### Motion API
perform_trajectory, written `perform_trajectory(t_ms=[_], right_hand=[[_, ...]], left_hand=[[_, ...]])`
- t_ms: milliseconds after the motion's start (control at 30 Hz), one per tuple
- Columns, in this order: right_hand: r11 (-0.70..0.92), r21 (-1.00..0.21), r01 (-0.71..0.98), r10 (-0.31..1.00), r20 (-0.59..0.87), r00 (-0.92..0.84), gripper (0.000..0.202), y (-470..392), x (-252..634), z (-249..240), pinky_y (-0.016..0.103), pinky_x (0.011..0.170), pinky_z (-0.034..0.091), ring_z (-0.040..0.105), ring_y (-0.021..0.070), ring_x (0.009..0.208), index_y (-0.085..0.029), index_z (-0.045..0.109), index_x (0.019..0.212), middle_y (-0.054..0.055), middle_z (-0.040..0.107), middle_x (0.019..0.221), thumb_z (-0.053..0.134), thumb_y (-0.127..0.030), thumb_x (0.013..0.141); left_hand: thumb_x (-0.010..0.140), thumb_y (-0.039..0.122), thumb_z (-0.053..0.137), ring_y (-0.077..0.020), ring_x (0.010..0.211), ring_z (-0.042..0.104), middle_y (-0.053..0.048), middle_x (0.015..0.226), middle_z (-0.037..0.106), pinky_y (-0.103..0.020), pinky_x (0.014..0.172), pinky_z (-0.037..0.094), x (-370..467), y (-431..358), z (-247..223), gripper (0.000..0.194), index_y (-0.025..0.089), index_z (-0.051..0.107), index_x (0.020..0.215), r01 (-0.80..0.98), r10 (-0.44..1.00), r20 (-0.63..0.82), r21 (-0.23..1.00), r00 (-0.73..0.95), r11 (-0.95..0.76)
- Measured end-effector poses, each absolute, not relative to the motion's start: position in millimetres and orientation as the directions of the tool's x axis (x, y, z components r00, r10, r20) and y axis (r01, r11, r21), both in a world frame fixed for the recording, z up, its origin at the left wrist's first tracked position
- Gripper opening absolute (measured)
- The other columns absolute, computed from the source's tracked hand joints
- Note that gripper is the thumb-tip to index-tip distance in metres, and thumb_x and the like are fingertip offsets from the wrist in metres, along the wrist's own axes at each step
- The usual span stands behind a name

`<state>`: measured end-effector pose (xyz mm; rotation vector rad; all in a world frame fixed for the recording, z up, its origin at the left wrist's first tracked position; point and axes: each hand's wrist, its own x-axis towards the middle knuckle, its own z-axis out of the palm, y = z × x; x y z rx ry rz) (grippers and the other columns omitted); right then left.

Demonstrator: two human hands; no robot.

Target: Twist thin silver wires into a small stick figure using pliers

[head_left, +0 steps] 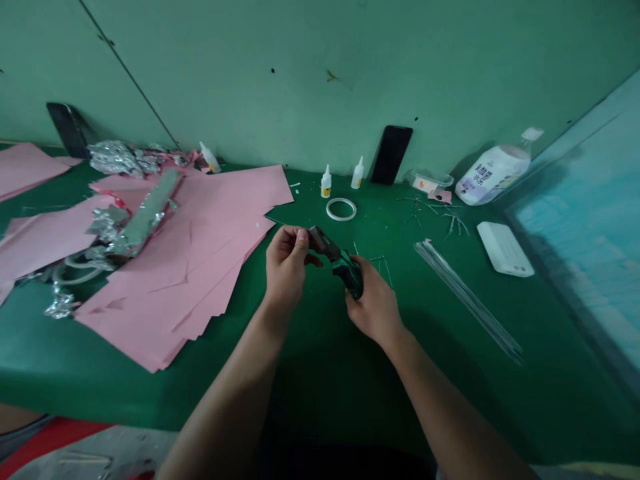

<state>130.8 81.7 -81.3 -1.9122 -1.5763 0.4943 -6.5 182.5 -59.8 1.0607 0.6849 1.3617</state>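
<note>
My right hand [375, 303] is closed round the green and black handles of a pair of pliers [345, 267]. The dark metal jaws of the pliers point up and left, right beside my left hand [285, 263]. Thumb and forefinger of my left hand are pinched together at the jaws; what they hold is too small or hidden to make out. Thin bent wire pieces [384, 260] lie on the table behind my right hand. To the right lies a bundle of straight thin metal wires [465, 300].
Pink paper sheets [165, 287] and crumpled foil [117, 157] cover the left. Along the back stand small glue bottles [326, 183], a white ring [341, 209], a phone [393, 155], a plastic box [430, 181] and a drink bottle [497, 170]. A white block [505, 249] lies far right.
</note>
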Motion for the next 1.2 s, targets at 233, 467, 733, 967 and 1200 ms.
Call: perform_trajectory(t_ms=[233, 467, 733, 967, 1200], right_hand=[[-0.142, -0.896, 0.420, 0.973, -0.049, 0.224, 0.040, 84, 133, -81, 0.042, 0.073, 0.055, 0.069, 0.0281, 0.095, -0.021, 0.053, 0.129, 0.013, 0.068, 0.118, 0.053, -0.029, 0.089], [-0.190, -0.937, 0.292, 0.973, -0.141, 0.183, 0.042, 82, 125, -74, 0.035, 0.065, 0.052, 0.065, 0.0215, 0.079, -0.020, 0.053, 0.126, 0.011, 0.069, 0.105, 0.058, -0.035, 0.087], [-0.178, -0.893, 0.414, 0.982, -0.136, 0.128, 0.057, 69, 98, -71, 0.040, 0.077, 0.057, 0.062, 0.0270, 0.103, -0.021, 0.042, 0.140, 0.013, 0.060, 0.120, 0.057, -0.033, 0.087], [-0.091, -0.620, 0.779, 0.984, 0.063, 0.165, 0.068, 62, 80, -86, 0.055, 0.098, 0.051, 0.050, 0.0407, 0.127, -0.006, 0.040, 0.146, 0.024, 0.054, 0.135, 0.063, -0.026, 0.086], [0.014, -0.488, 0.873, 0.987, 0.146, 0.066, 0.023, 118, 113, -71, 0.031, 0.087, 0.052, 0.066, 0.0189, 0.099, -0.014, 0.064, 0.111, 0.012, 0.069, 0.108, 0.047, -0.016, 0.096]], left_hand=[[0.086, 0.033, 0.066, -0.0113, 0.059, 0.064, -0.002, 0.081, 0.069, -0.020, 0.045, 0.048, -12, 186, -54, 0.020, 0.022, 0.051, 0.082, -0.438, 0.984, 0.162, 0.892, 0.075, -0.113], [0.093, 0.034, 0.048, -0.0115, 0.045, 0.054, -0.002, 0.070, 0.063, -0.026, 0.044, 0.045, -29, 207, -62, 0.018, 0.021, 0.055, 0.082, 0.190, 0.994, 0.070, 0.980, -0.081, -0.053], [0.076, 0.019, 0.065, -0.0393, 0.110, 0.061, -0.021, 0.108, 0.067, -0.054, 0.093, 0.045, -56, 222, -69, 0.021, 0.015, 0.070, 0.096, 0.695, 0.965, 0.084, 0.710, -0.249, 0.118], [0.093, 0.038, 0.049, -0.0308, 0.102, 0.065, -0.012, 0.104, 0.071, -0.044, 0.090, 0.050, -38, 211, -66, 0.032, 0.019, 0.067, 0.111, 0.833, 0.994, 0.100, 0.553, -0.031, -0.030], [0.086, 0.041, 0.061, -0.0363, 0.119, 0.056, -0.018, 0.128, 0.057, -0.045, 0.096, 0.047, -15, 191, -74, 0.051, 0.015, 0.057, 0.130, 0.865, 0.981, 0.051, 0.464, 0.188, -0.190]])
